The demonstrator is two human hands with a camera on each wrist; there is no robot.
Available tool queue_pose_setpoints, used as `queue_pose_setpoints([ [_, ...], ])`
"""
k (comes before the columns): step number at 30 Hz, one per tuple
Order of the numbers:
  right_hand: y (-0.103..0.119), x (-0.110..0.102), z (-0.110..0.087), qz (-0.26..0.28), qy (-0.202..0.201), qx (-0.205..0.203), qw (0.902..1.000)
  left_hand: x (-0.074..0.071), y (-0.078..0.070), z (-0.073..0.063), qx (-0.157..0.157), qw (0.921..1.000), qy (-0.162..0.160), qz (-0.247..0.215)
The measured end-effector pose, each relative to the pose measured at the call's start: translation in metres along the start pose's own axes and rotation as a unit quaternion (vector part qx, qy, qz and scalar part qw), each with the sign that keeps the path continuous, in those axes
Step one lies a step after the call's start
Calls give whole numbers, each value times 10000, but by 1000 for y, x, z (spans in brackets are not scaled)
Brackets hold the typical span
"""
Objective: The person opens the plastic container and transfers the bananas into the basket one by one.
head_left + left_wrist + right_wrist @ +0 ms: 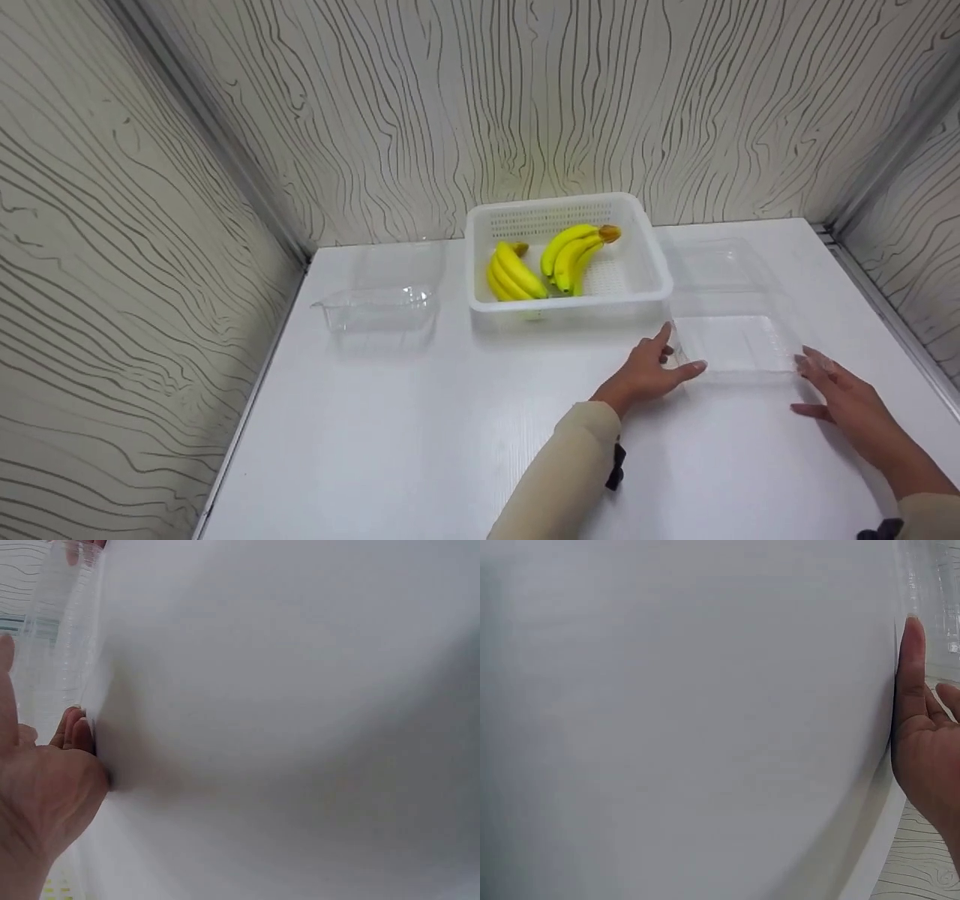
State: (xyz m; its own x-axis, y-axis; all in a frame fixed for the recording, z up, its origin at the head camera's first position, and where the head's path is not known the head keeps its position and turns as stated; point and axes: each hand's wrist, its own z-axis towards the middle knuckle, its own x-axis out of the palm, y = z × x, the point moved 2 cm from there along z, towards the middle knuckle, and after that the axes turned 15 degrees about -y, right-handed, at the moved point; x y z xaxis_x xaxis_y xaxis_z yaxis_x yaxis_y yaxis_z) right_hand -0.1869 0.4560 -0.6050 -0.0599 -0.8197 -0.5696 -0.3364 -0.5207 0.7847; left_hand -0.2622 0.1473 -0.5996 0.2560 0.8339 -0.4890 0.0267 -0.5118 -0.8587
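Note:
A clear plastic clamshell container (731,341) stands on the white table with its lid (720,259) raised at the back. My left hand (646,369) is at its left side, thumb and index finger spread apart near the front left corner. At the right side, my right hand (847,401) has its fingertips by the container's wall, with the thumb held away below. The right wrist view shows that hand (926,735) with fairly straight fingers beside the clear plastic. In the left wrist view, the left hand (52,780) lies low by the table, partly cut off.
A white plastic basket (570,306) stands at the back middle, holding two bunches of bananas (517,274). Farther left is another clear container (379,311), also with its lid up. Patterned wall panels (450,112) border the table's back and sides.

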Motion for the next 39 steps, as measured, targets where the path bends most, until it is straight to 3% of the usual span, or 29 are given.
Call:
queue_pose_setpoints([
  [7,-2,7,7,580,-503,-248,9967,4,-1,4,292,9992,-27,268],
  [12,4,14,15,504,-603,-185,9967,3,1,6,337,9972,-284,609],
  [17,10,13,25,309,-653,-143,9973,2,-3,13,128,9951,-369,905],
  [27,15,8,39,132,-993,137,9949,9,-8,25,61,9948,-406,933],
  [39,12,14,35,530,-1298,84,9901,13,-10,23,372,9886,-539,1358],
])
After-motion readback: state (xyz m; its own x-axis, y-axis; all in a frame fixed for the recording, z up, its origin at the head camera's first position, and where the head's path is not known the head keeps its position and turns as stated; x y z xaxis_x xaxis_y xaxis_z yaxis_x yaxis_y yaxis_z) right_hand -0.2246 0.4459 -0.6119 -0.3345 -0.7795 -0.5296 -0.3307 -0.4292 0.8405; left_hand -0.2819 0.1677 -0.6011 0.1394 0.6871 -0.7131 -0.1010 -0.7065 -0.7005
